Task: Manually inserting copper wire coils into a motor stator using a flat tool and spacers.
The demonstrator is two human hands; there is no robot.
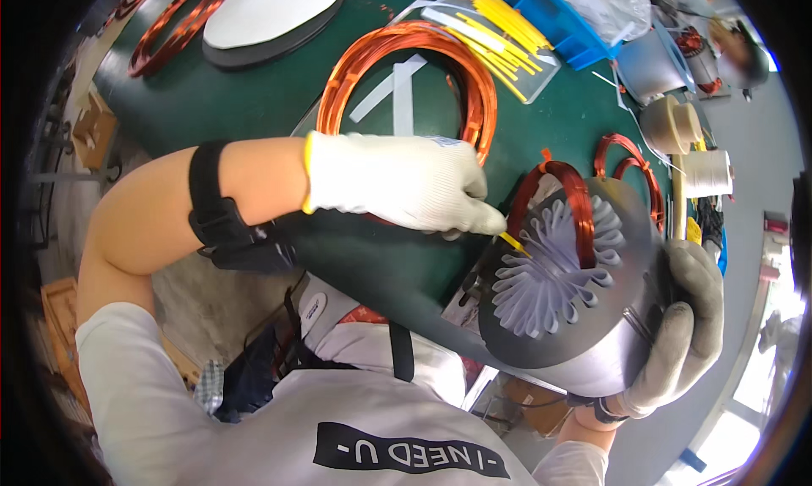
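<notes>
My left hand (423, 186), in a white knit glove, pinches a thin yellow tube (513, 243) at the face of a grey metal motor stator (584, 351). Pale paper-like insulation loops (541, 291) fan out from the stator's bore. A coil of reddish copper wire (584, 211) arches up out of these loops, close to my left fingertips. My right hand (685, 325), in a greyish glove, curls against the stator's outer right side and holds it. The stator lies tilted at the bench edge, its open face toward my left hand.
A large copper wire ring (406, 31) lies on the green bench (245, 105), beside a bundle of yellow tubes (507, 29). A blue bin (558, 16) stands behind. Thread spools (706, 173) and smaller copper coils (630, 160) sit at right. A white-topped round pad (271, 12) is far left.
</notes>
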